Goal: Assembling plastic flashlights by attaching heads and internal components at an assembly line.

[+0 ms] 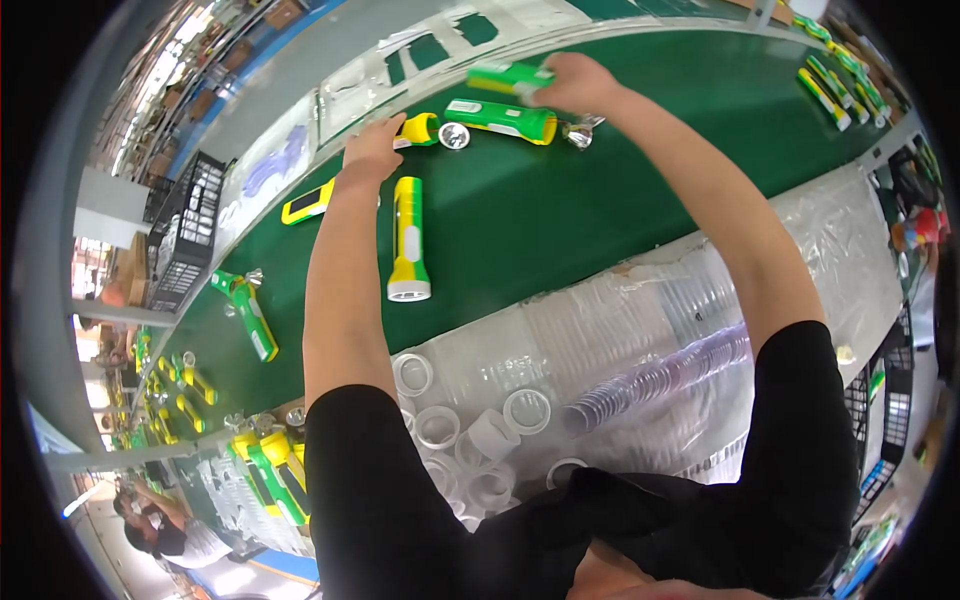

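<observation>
While the right hand [572,82] pinches a green torch [508,78] at the far belt [620,190] edge, the left hand [370,150] lies spread on a yellow torch [420,130]. Both look light, hard, smooth; hold mid-body.

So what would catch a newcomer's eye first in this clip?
Two bare arms stretch across a dark green conveyor belt: the right hand grips a green flashlight body at the far edge, and the left hand rests on a yellow-green flashlight. Clear plastic rings pile up nearest the person.
</observation>
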`<action>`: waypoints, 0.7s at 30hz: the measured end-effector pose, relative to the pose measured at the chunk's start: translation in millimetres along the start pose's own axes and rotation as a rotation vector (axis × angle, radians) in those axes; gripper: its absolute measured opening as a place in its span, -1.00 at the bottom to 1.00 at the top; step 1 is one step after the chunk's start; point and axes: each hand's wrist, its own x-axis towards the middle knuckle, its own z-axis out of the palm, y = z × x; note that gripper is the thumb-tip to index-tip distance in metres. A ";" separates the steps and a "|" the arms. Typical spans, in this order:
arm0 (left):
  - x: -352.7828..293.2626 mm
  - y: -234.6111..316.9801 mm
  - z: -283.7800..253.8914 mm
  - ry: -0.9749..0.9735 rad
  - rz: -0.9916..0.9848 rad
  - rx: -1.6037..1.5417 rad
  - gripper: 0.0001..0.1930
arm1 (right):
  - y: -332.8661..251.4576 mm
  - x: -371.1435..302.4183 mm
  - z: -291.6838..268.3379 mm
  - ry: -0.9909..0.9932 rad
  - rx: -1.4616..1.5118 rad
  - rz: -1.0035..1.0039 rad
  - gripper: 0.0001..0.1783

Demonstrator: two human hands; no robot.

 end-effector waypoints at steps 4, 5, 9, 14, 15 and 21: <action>0.7 -7.3 8.8 0.065 0.120 -0.011 -0.43 | -51.4 -22.5 -4.5 -0.221 -0.262 -0.067 -0.35; -5.9 -20.0 16.5 0.186 0.201 -0.027 -0.47 | -61.7 -26.6 -8.9 -0.308 -0.258 -0.080 -0.38; -37.1 -5.4 -21.9 0.294 0.234 -0.001 -0.50 | -76.1 -47.7 -9.4 -0.217 -0.302 -0.114 -0.69; -62.6 48.1 -65.0 0.597 0.482 -0.085 -0.46 | -28.3 -94.6 -57.8 -0.229 -0.287 -0.002 -0.64; -65.7 66.8 -79.5 0.619 0.526 -0.123 -0.45 | -11.6 -109.0 -75.9 -0.203 -0.290 0.037 -0.62; -88.9 255.3 -122.7 0.577 0.823 -0.258 -0.45 | 132.8 -240.9 -178.2 0.079 -0.408 0.301 -0.38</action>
